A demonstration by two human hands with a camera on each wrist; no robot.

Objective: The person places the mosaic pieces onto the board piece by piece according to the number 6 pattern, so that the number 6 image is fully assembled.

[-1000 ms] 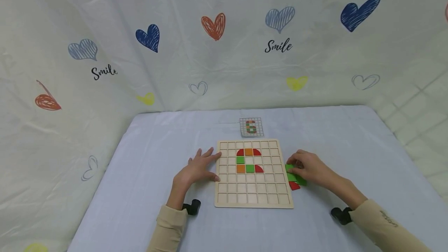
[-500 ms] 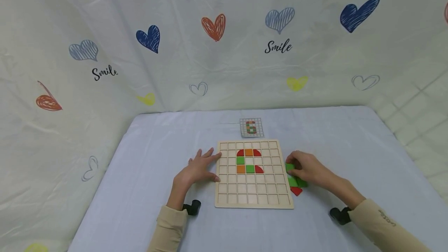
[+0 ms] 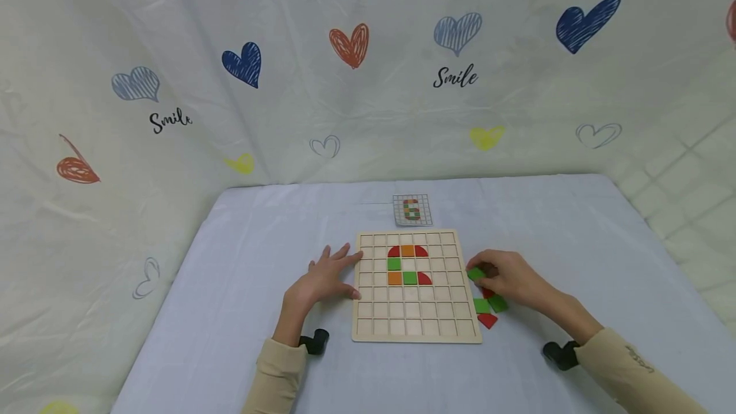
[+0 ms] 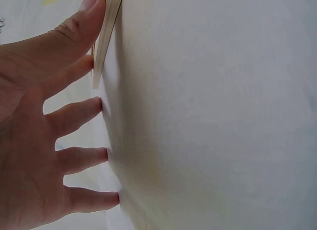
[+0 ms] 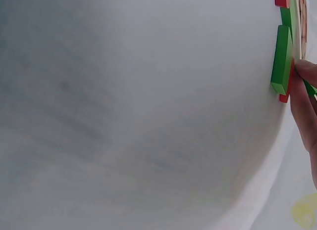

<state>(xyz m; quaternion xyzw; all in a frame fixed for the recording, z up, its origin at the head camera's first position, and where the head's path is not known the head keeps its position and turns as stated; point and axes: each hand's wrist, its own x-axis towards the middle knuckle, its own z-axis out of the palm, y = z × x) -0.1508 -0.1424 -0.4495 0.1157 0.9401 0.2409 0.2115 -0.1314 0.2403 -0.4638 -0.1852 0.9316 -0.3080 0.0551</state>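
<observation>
A wooden grid board [image 3: 379, 324] lies mid-table, with red, orange and green tiles set in its upper cells. My left hand [image 3: 323, 278] rests spread at the board's left edge; thumb and index finger touch its rim, and in the left wrist view the other fingertips meet the cloth. Beside the right edge, my right hand [image 3: 508, 276] pinches a green square tile [image 3: 475, 274] between thumb and fingers. Under and near that hand lie a green tile [image 3: 482, 306], another green tile [image 5: 282, 59] and a red tile [image 3: 487, 321]. A further red piece is partly hidden by the fingers.
A small pattern card [image 3: 412, 210] with a coloured figure on a grid lies behind the board. White cloth covers the table [image 3: 259, 229]. A pale curtain [image 3: 391, 107] with printed hearts hangs behind it.
My right hand has lifted the green tile off the small pile and tilted it toward the board's edge. The loose tiles have spread, uncovering a red piece. My left hand has stayed put.
</observation>
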